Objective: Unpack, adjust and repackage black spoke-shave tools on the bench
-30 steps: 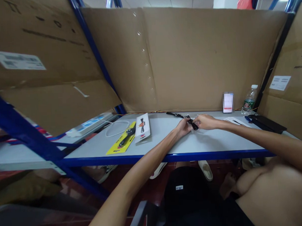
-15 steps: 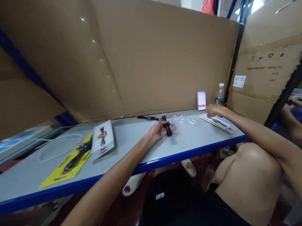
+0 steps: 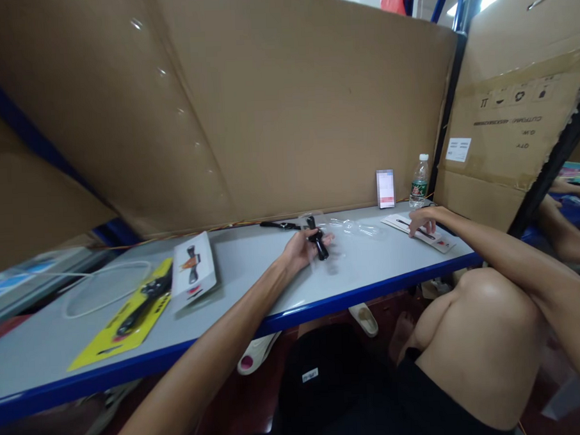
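The left hand (image 3: 301,248) grasps a black object (image 3: 323,250) over the counter (image 3: 369,262), near a clear plastic shell (image 3: 350,226). The right hand (image 3: 422,221) touches a printed card (image 3: 442,243); whether it grips the card cannot be told. Behind the card, a phone (image 3: 385,189) and a bottle (image 3: 418,183) stand upright.

The table (image 3: 239,261) (blue-edged) carries a card (image 3: 438,242) and bottle (image 3: 419,187).
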{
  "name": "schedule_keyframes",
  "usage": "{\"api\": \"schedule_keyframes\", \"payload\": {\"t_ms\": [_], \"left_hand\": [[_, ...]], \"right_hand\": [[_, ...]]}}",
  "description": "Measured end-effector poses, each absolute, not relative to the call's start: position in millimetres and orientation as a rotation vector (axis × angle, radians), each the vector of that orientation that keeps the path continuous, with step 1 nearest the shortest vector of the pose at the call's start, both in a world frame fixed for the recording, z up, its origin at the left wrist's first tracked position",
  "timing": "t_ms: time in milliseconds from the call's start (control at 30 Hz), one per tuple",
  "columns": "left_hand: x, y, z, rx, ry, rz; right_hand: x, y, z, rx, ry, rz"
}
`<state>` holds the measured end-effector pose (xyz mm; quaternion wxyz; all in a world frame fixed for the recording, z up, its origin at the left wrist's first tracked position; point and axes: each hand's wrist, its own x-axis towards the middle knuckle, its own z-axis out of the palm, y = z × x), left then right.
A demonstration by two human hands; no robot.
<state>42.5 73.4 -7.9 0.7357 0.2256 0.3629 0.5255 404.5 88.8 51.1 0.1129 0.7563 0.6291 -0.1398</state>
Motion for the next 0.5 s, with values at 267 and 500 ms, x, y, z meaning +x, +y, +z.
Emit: {"api": "schedule_keyframes", "payload": {"t_ms": [267, 500], "left_hand": [[36, 82, -7, 0.300, 0.688, 1.237], [30, 88, -5, 0.290, 0.565, 1.342]], "right_hand": [[400, 85, 63, 2.106, 1.904, -0.173], [367, 67, 78, 2.055, 2.131, 0.493]]}}
